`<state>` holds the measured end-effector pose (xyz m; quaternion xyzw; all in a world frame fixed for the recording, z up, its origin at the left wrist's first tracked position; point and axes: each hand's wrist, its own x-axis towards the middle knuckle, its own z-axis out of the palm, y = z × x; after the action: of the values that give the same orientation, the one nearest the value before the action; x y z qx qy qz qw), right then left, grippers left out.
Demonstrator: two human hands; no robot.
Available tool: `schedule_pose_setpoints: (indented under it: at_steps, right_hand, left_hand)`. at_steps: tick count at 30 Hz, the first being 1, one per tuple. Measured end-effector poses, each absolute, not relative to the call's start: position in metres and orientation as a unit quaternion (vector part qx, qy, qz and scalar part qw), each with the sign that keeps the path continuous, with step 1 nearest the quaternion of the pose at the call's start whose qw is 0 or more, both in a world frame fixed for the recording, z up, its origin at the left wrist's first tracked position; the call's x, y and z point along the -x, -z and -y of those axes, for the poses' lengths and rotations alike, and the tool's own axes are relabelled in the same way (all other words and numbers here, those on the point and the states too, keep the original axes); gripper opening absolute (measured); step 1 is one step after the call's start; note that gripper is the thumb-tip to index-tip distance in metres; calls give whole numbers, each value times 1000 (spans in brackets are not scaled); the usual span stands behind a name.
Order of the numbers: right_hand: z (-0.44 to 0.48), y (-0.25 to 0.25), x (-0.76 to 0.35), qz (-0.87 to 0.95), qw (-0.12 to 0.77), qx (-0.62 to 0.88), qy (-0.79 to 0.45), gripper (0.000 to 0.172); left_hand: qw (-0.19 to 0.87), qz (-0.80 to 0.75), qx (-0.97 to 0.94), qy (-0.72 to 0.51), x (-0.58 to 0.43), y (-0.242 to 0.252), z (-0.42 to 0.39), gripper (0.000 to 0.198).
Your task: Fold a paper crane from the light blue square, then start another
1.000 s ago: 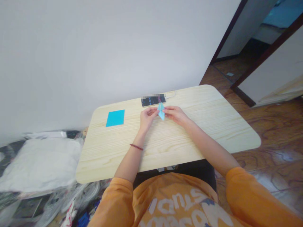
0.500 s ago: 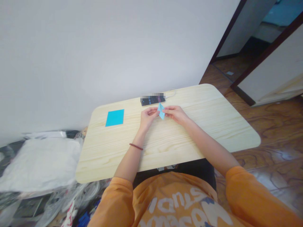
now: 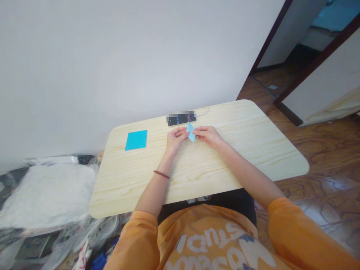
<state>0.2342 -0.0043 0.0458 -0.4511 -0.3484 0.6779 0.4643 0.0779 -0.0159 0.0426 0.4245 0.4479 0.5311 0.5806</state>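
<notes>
Both my hands pinch a small folded piece of light blue paper [image 3: 190, 131], shaped like a narrow diamond with a point at top and bottom. My left hand [image 3: 176, 138] grips its left edge between thumb and fingers, with the other fingers curled behind. On the opposite edge, my right hand [image 3: 208, 135] is closed on the paper with thumb and forefinger. The paper's top point overlaps the lower edge of a phone [image 3: 181, 119]. To the left of my hands, a flat square of brighter blue paper [image 3: 136, 140] lies on the table.
The pale wood-grain table [image 3: 126, 187] has rounded corners and stands against a white wall [image 3: 140, 56]. A thin white cable [image 3: 204, 111] runs from the phone. Left of the table are a white bag [image 3: 50, 195] and plastic wrappings. A doorway [image 3: 292, 56] opens at the right.
The folded paper tilts very slightly to the left between my fingers. Both hands stay almost where they were, and everything else looks the same.
</notes>
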Motion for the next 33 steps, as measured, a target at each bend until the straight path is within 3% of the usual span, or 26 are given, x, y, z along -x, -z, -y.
schedule_pose_setpoints:
  at_steps: [25, 33]
  right_hand:
    - [3, -42, -232, 362, 479, 462, -652, 39]
    - [3, -44, -235, 353, 470, 435, -682, 34]
  left_hand:
    - [580, -457, -412, -533, -79, -46, 19, 41]
    - [584, -460, -398, -538, -78, -43, 17, 43]
